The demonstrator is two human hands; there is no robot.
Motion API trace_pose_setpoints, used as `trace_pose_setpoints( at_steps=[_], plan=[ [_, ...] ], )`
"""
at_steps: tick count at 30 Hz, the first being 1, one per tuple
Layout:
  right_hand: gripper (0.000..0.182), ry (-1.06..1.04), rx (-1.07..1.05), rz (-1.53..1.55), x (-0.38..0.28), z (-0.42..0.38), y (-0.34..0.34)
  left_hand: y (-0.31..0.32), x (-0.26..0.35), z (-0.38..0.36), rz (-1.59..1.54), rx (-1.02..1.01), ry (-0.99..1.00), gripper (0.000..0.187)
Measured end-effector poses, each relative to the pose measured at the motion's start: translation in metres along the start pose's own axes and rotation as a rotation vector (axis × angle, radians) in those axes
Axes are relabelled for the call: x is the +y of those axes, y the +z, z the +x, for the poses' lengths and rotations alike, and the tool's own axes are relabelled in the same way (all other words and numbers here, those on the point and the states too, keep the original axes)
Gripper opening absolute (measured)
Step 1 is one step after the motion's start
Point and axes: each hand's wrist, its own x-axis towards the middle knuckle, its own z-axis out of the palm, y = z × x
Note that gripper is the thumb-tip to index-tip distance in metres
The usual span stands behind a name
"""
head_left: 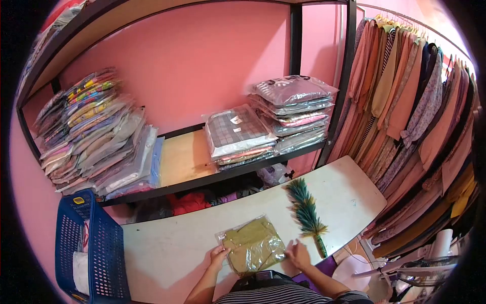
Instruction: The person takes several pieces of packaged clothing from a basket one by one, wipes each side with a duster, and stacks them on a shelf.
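An olive-green folded garment in a clear plastic bag point(255, 244) lies on the white table point(172, 243), close to the person's body. My left hand point(219, 255) is at the bag's left edge, its thumb and fingers pinched on the plastic. At the lower right edge of the bag is my right hand point(297, 255), its fingers curled near the plastic; whether they grip it is too small to tell. A feather duster point(305, 207) with green-blue feathers and a green handle lies to the right of the bag.
A blue basket point(112, 248) stands at the table's left end. Behind the table, a black-framed shelf point(185, 143) bears stacks of bagged clothes point(293, 114). Hanging clothes point(405, 101) line the right side, above a fan point(430, 271) and a round stool point(352, 271).
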Motion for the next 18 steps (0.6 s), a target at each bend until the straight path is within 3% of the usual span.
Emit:
trace_pose_setpoints(
  at_steps=[5, 7, 9, 11, 15, 18],
  plan=[
    [0.035, -0.026, -0.254, -0.098, -0.002, 0.017, 0.034, 0.011, 0.009, -0.012, -0.065, -0.064, 0.054, 0.019],
    [0.023, 0.105, -0.151, 0.263, 0.006, 0.023, 0.047, 0.020, 0.012, -0.015, 0.009, -0.007, 0.148, 0.018],
    [0.021, 0.112, -0.160, 0.387, 0.003, 0.027, 0.045, 0.033, 0.020, -0.022, 0.082, 0.048, 0.243, 0.017],
    [0.014, 0.080, -0.190, 0.543, -0.001, 0.035, 0.042, 0.052, 0.047, -0.038, 0.011, 0.062, 0.398, 0.015],
    [0.010, 0.070, -0.204, 0.800, -0.062, 0.065, -0.009, 0.074, 0.111, -0.057, 0.005, 0.057, 0.480, 0.012],
    [0.010, -0.104, -0.062, 0.702, -0.108, 0.110, -0.056, 0.094, 0.193, -0.069, -0.043, 0.026, 0.610, 0.012]
  ],
)
